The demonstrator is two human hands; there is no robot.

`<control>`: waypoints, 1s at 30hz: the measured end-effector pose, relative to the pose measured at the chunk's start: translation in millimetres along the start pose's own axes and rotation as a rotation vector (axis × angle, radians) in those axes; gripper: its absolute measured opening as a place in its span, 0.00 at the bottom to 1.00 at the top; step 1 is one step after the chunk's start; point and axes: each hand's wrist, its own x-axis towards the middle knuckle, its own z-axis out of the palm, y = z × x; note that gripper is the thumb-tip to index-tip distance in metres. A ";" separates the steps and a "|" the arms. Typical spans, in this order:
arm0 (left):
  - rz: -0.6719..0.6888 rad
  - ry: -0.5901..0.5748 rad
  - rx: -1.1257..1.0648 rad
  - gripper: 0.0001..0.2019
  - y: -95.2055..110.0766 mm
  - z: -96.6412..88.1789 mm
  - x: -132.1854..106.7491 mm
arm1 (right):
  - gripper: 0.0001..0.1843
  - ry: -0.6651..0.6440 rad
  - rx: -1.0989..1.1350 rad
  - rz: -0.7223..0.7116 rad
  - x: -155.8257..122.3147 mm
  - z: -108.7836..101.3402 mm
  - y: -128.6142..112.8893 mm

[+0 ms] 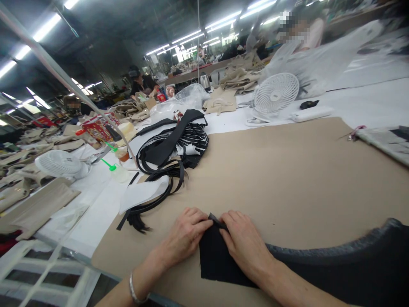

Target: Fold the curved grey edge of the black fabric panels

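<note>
A piece of black fabric (217,260) lies on the brown cardboard sheet (287,179) close to me. My left hand (185,234) rests on its left edge, fingertips pinching the folded top corner. My right hand (243,243) lies over the fabric's right part, its fingers pressed together on the same fold. A silver bracelet (136,292) circles my left wrist. A long dark fabric strip (351,251) runs from under my right hand toward the right edge.
A heap of black straps and striped cloth (174,147) sits beyond my hands, with a white paper (143,192) beside it. Two white fans (275,96) (59,164), green-capped glue bottles (116,170) and beige fabric stacks (239,79) stand farther back. Other people work at the far tables.
</note>
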 end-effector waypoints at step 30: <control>0.128 0.076 0.425 0.15 8.6 11.5 -16.6 | 0.19 0.198 -0.096 -0.273 -11.2 26.2 7.1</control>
